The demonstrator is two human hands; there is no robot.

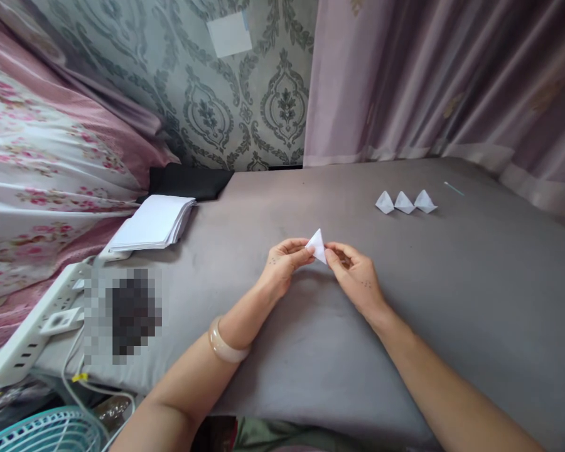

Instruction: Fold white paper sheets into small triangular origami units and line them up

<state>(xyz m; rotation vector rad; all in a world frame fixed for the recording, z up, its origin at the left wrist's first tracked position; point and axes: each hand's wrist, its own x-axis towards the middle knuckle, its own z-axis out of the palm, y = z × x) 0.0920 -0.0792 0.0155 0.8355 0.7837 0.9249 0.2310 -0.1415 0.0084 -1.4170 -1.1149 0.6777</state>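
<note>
A small piece of white paper folded to a point point(318, 245) is held up over the middle of the grey table covering. My left hand point(286, 262) pinches its left side between thumb and fingers. On its right side my right hand point(355, 273) grips the lower edge, thumb in front and fingers curled behind. Three folded white paper pieces point(404, 203) stand in a row farther back on the right. To the left lies a thick stack of white paper sheets point(153, 221).
A black folded cloth or bag point(188, 181) lies behind the stack. White power strips point(32, 326) with cables run along the left edge, above a teal fan point(44, 432). A thin stick point(454, 188) lies at the back right. Curtains point(405, 75) border the table; a blurred patch hides something left.
</note>
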